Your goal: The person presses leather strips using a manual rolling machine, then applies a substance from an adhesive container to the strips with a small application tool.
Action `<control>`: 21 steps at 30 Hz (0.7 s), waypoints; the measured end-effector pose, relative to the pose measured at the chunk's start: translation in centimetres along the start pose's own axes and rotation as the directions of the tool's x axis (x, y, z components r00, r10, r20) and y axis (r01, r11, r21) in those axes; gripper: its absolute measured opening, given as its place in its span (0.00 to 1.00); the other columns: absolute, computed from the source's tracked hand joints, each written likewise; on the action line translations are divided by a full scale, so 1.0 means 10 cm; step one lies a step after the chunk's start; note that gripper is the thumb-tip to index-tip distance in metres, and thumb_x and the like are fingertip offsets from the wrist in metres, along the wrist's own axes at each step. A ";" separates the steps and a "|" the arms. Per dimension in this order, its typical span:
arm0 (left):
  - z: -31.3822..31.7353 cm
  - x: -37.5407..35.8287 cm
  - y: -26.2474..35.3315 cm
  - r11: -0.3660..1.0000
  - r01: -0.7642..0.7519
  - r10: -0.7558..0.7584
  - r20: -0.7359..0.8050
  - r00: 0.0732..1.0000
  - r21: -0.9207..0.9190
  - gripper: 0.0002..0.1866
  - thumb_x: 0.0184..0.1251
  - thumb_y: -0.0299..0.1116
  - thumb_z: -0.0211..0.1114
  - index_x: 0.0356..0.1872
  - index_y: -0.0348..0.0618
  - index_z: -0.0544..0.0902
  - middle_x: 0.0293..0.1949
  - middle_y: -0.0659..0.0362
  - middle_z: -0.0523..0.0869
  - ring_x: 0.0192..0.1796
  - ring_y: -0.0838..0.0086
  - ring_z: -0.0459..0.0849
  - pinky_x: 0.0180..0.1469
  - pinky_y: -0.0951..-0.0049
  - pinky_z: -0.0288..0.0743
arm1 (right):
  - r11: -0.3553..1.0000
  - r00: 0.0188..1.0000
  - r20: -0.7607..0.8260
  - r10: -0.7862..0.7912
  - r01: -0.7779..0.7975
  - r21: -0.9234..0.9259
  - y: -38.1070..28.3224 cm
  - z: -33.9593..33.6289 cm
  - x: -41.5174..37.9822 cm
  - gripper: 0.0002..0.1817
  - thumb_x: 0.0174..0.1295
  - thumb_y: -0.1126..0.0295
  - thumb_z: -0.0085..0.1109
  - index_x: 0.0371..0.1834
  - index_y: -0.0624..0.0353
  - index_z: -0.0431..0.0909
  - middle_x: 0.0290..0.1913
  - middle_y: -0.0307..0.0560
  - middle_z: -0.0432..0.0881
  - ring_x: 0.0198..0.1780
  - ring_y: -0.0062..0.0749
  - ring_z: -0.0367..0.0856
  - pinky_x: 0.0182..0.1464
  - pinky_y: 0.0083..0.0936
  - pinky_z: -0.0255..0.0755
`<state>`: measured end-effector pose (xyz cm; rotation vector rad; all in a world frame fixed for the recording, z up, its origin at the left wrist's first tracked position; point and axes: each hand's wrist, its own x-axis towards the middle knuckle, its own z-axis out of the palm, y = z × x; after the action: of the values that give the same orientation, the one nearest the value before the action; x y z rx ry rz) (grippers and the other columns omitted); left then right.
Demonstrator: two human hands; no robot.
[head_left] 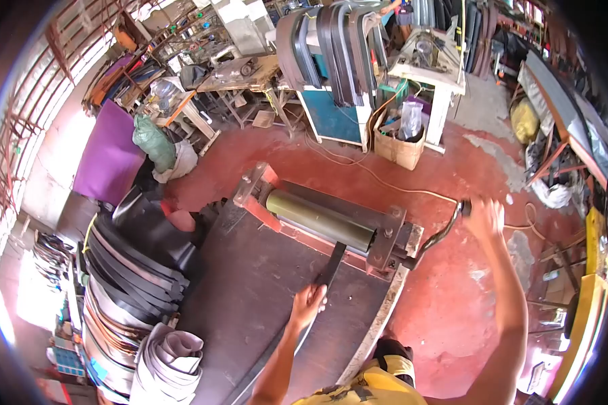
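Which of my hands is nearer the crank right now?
Your right hand: it grips the end of the crank. Your left hand is away from it, holding the dark strip beside the roller.

this looks like a workshop, with a roller press (321,219) bolted on a worn bench (230,290), draped dark strips (334,50) and rolled sheets (170,361) around.

Worn red-painted floor (446,297) around right hand (485,217); cluttered wooden workbench (260,79) beyond left hand (309,304); blue-panelled cabinet (331,116) beyond both hands; bright daylight through slatted window wall (30,101), far left of left hand.
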<state>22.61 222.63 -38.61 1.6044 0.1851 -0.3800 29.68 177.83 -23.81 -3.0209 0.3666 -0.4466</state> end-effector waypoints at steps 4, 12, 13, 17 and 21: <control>-0.12 -0.51 -0.09 0.981 0.122 -0.105 -0.119 0.987 0.150 0.15 0.68 0.39 0.67 0.38 0.35 0.77 0.27 0.60 0.82 0.29 0.81 0.82 0.29 0.79 0.77 | 0.971 0.968 0.170 0.183 -0.151 -0.188 0.58 2.87 -0.09 0.17 0.54 0.56 0.61 0.38 0.57 0.81 0.42 0.57 0.83 0.45 0.49 0.83 0.47 0.47 0.77; -0.37 -0.88 -0.23 0.957 0.142 -0.108 -0.145 0.984 0.252 0.19 0.66 0.42 0.68 0.39 0.33 0.78 0.28 0.58 0.83 0.30 0.77 0.84 0.30 0.75 0.79 | 0.927 0.235 0.921 -0.310 -0.138 0.347 -0.62 0.74 -2.49 0.29 0.51 0.44 0.62 0.36 0.63 0.85 0.32 0.65 0.84 0.38 0.53 0.85 0.43 0.46 0.77; -0.36 -0.89 -0.20 0.955 0.146 -0.112 -0.141 0.984 0.260 0.19 0.66 0.42 0.68 0.39 0.33 0.77 0.28 0.57 0.83 0.30 0.77 0.84 0.30 0.75 0.79 | 0.919 0.164 0.915 -0.369 -0.080 0.385 -0.60 0.26 -2.25 0.27 0.52 0.46 0.62 0.33 0.64 0.85 0.28 0.65 0.83 0.32 0.54 0.85 0.37 0.42 0.78; -0.38 -0.97 -0.16 0.934 0.173 -0.121 -0.180 0.976 0.312 0.18 0.67 0.42 0.67 0.36 0.33 0.77 0.26 0.57 0.82 0.28 0.77 0.83 0.29 0.74 0.79 | 0.918 0.750 0.572 -0.331 0.115 0.380 -0.45 -0.92 -0.70 0.13 0.49 0.58 0.64 0.25 0.59 0.82 0.25 0.59 0.81 0.29 0.53 0.82 0.34 0.45 0.74; -0.42 -1.16 -0.17 0.945 0.168 -0.101 -0.238 0.966 0.281 0.19 0.67 0.42 0.67 0.35 0.32 0.76 0.25 0.56 0.82 0.28 0.76 0.84 0.29 0.74 0.79 | 0.994 0.788 0.607 0.103 -0.100 -0.040 0.38 0.60 0.64 0.10 0.49 0.61 0.64 0.30 0.54 0.83 0.32 0.55 0.84 0.36 0.49 0.83 0.39 0.39 0.76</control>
<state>11.80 228.20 -35.98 1.9413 0.4266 -0.3468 36.54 172.78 -28.17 -2.9064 0.4656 0.5409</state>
